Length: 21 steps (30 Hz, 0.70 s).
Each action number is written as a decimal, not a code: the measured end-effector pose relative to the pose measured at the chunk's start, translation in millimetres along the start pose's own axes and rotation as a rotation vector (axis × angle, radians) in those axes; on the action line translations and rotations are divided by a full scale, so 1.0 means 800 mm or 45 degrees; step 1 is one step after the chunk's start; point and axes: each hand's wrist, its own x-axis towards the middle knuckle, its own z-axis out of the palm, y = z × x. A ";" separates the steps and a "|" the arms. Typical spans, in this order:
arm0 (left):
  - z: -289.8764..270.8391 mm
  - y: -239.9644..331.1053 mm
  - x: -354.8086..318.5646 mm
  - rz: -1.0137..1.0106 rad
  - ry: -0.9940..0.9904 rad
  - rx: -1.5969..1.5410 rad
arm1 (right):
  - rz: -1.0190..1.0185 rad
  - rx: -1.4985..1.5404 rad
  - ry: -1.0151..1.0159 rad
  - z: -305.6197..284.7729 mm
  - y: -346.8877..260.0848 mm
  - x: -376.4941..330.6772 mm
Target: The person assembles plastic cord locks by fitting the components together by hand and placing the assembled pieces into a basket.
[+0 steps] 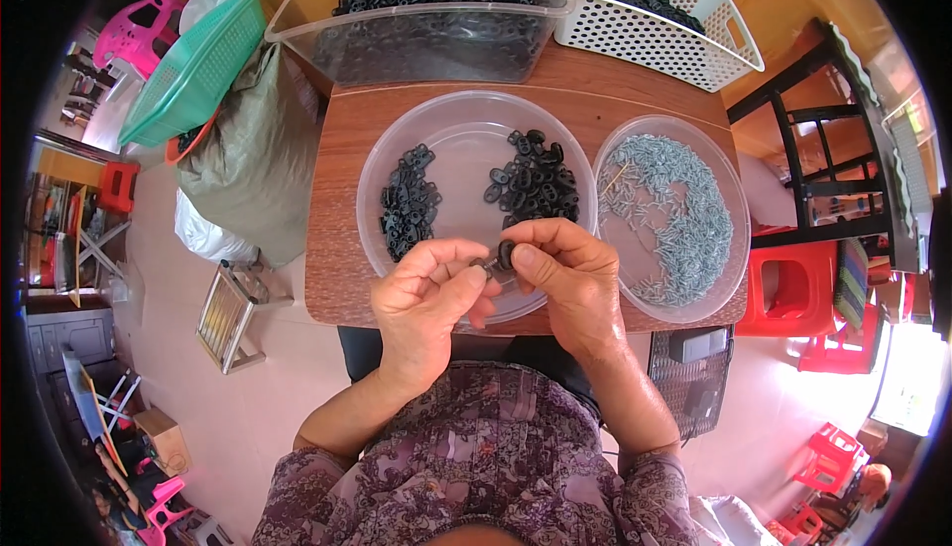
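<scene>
Right hand (570, 273): fingers curled, thumb and forefinger pinched on a small black ring-shaped part (506, 253), held over the near rim of the middle bowl.
Left hand (428, 293): fingers bent inward, thumb and fingertips closed narrow on a small metal piece (484, 264) that meets the black part; the 2 hands touch at the fingertips.
Black part: between both hands, just above the near edge of the table (337, 199), touching the metal piece.
Middle bowl (466, 120): clear round plastic, directly behind the hands; 2 separate heaps of black parts in it, 1 on the left (409, 204) and 1 on the right (535, 181), bare bottom between them.
Right bowl (729, 179): clear and round, just beside the middle bowl, holding a ring of small silver metal pieces (684, 219).
Clear tub (416, 45): at the far side of the table, rectangular, heaped with more black parts.
White basket (684, 25): perforated, to the right of the tub, dark parts inside.
Green basket (193, 70): off the table at the left, tilted, resting on a grey sack (253, 164).
Red stool (793, 288): on the floor to the right of the table.
</scene>
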 end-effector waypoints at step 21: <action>0.013 -0.001 -0.006 0.084 0.088 0.285 | -0.343 -0.516 -0.074 -0.002 -0.001 0.000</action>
